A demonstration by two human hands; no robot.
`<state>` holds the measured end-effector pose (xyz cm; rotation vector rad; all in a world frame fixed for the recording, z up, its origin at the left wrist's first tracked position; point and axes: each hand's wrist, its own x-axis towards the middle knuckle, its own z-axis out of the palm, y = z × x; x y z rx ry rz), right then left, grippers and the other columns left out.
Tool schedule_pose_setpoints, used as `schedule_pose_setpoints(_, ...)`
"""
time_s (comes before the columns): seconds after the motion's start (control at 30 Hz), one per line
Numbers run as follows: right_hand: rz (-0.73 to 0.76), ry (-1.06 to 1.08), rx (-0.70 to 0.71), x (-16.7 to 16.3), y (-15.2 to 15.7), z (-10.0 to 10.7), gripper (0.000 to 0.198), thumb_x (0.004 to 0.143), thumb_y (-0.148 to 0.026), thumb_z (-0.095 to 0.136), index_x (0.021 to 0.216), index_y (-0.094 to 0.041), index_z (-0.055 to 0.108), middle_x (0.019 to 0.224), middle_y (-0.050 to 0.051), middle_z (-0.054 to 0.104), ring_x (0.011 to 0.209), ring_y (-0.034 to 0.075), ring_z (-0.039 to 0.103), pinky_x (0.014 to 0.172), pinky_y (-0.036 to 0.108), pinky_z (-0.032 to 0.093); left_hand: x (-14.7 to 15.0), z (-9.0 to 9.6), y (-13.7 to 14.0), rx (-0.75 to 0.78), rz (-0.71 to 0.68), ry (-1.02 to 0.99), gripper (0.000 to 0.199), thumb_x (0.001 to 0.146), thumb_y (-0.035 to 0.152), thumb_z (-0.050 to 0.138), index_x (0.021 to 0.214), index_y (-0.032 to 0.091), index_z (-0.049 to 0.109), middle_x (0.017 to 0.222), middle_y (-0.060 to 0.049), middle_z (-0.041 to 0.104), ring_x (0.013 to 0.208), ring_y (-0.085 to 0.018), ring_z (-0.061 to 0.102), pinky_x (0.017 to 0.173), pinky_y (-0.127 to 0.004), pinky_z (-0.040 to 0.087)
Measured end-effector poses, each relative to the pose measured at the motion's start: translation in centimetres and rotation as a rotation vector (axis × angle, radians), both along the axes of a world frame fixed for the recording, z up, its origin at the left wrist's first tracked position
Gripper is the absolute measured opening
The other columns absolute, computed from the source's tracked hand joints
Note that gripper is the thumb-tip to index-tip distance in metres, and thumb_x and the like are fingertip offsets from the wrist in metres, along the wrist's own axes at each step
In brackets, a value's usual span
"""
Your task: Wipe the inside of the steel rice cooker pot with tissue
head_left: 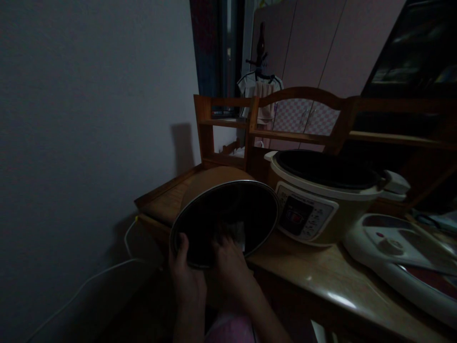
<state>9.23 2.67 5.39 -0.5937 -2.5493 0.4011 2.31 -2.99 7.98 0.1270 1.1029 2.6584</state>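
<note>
The left hand (187,276) grips a tilted cooker pot (219,207) by its rim, thumb inside. Within, the right hand (230,259), fingers curled, clutches a pale cloth (240,234).

You're in a home, as the clothes (266,97) on a coat stand (262,40) well beyond your right hand (228,255) show, with tall pinkish cupboard doors (309,47) behind them. To the right of that hand, a household electric cooker (342,216) stands on a wooden desk (303,271), whose open shelf rack (293,136) rises farther off.
</note>
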Motion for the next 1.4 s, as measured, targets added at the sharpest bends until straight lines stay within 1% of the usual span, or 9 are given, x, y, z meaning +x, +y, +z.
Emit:
schedule_pose_setpoints(0.23, -0.048, -0.017, 0.036, -0.1, -0.1, -0.6, 0.050, 0.093, -0.016, 0.049, 0.142, -0.010, 0.044, 0.154, 0.014, 0.028, 0.141, 0.025, 0.026, 0.116, 0.039, 0.023, -0.2, -0.5, 0.1, 0.004, 0.005, 0.024, 0.044, 0.081, 0.038, 0.068, 0.123, 0.025, 0.062, 0.130, -0.006, 0.062, 0.118, -0.024, 0.058, 0.108, -0.043, 0.040)
schedule_pose_setpoints(0.43, -0.122, -0.116, 0.040, -0.3, -0.3, -0.4, 0.040, 0.093, -0.015, 0.043, 0.128, -0.005, 0.058, 0.144, 0.021, 0.042, 0.132, 0.031, 0.040, 0.109, 0.046, 0.031, -0.3, -1.1, 0.1, -0.006, 0.029, 0.013, 0.045, 0.081, 0.038, 0.068, 0.124, 0.025, 0.062, 0.130, -0.006, 0.062, 0.117, -0.024, 0.059, 0.108, -0.044, 0.040)
schedule_pose_setpoints(0.53, -0.193, -0.166, 0.025, -0.4, -0.7, 0.1, 0.042, 0.091, -0.013, 0.041, 0.128, -0.005, 0.059, 0.141, 0.022, 0.045, 0.128, 0.034, 0.044, 0.103, 0.048, 0.036, -0.2, -0.9, 0.0, -0.019, 0.033, 0.024, 0.045, 0.081, 0.037, 0.068, 0.124, 0.026, 0.061, 0.130, -0.006, 0.062, 0.118, -0.024, 0.058, 0.108, -0.045, 0.039)
schedule_pose_setpoints(0.67, -0.264, -0.212, 0.023, -0.3, -1.2, 0.4, 0.045, 0.090, -0.015, 0.045, 0.131, -0.004, 0.057, 0.135, 0.024, 0.051, 0.123, 0.036, 0.048, 0.102, 0.052, 0.035, 0.0, -0.6, -0.1, -0.019, 0.048, 0.051, 0.045, 0.081, 0.035, 0.068, 0.125, 0.026, 0.061, 0.133, -0.005, 0.060, 0.121, -0.024, 0.056, 0.111, -0.045, 0.036)
schedule_pose_setpoints(0.77, -0.331, -0.239, -0.001, 0.2, -1.0, 0.3, 0.040, 0.089, -0.016, 0.048, 0.125, -0.005, 0.062, 0.128, 0.025, 0.056, 0.120, 0.037, 0.050, 0.101, 0.053, 0.035, -0.1, -0.7, 0.0, -0.025, 0.049, 0.045, 0.045, 0.081, 0.035, 0.068, 0.125, 0.026, 0.061, 0.133, -0.005, 0.060, 0.122, -0.024, 0.055, 0.110, -0.046, 0.037)
schedule_pose_setpoints(0.87, -0.378, -0.190, 0.000, 0.8, -0.3, 0.2, 0.037, 0.091, -0.023, 0.049, 0.121, -0.008, 0.066, 0.126, 0.023, 0.059, 0.123, 0.035, 0.049, 0.105, 0.051, 0.030, -0.1, -0.8, 0.0, -0.031, 0.047, 0.048, 0.045, 0.081, 0.036, 0.068, 0.125, 0.026, 0.061, 0.131, -0.006, 0.061, 0.122, -0.025, 0.055, 0.109, -0.046, 0.038)
schedule_pose_setpoints(0.97, -0.367, -0.143, 0.013, 1.2, 0.3, 0.1, 0.038, 0.093, -0.024, 0.047, 0.124, -0.010, 0.064, 0.126, 0.020, 0.060, 0.126, 0.032, 0.047, 0.109, 0.049, 0.026, 0.0, -0.6, 0.0, -0.033, 0.033, 0.082, 0.044, 0.082, 0.036, 0.067, 0.124, 0.026, 0.061, 0.132, -0.006, 0.061, 0.122, -0.025, 0.055, 0.109, -0.046, 0.038)
schedule_pose_setpoints(1.1, -0.353, -0.068, 0.077, 1.4, 0.4, -0.4, 0.040, 0.093, -0.024, 0.048, 0.131, -0.013, 0.058, 0.138, 0.016, 0.052, 0.134, 0.030, 0.038, 0.110, 0.050, 0.026, 0.1, -0.3, 0.0, -0.039, 0.029, 0.092, 0.042, 0.082, 0.035, 0.067, 0.123, 0.027, 0.062, 0.133, -0.004, 0.060, 0.123, -0.024, 0.054, 0.108, -0.044, 0.039)
schedule_pose_setpoints(1.4, -0.310, -0.080, 0.133, 1.6, 0.5, -1.4, 0.038, 0.098, -0.028, 0.046, 0.128, -0.010, 0.058, 0.140, 0.017, 0.049, 0.138, 0.032, 0.031, 0.112, 0.051, 0.023, -0.1, -1.0, 0.1, -0.051, 0.048, 0.064, 0.045, 0.078, 0.029, 0.070, 0.123, 0.026, 0.062, 0.132, -0.004, 0.060, 0.121, -0.024, 0.055, 0.109, -0.045, 0.038)
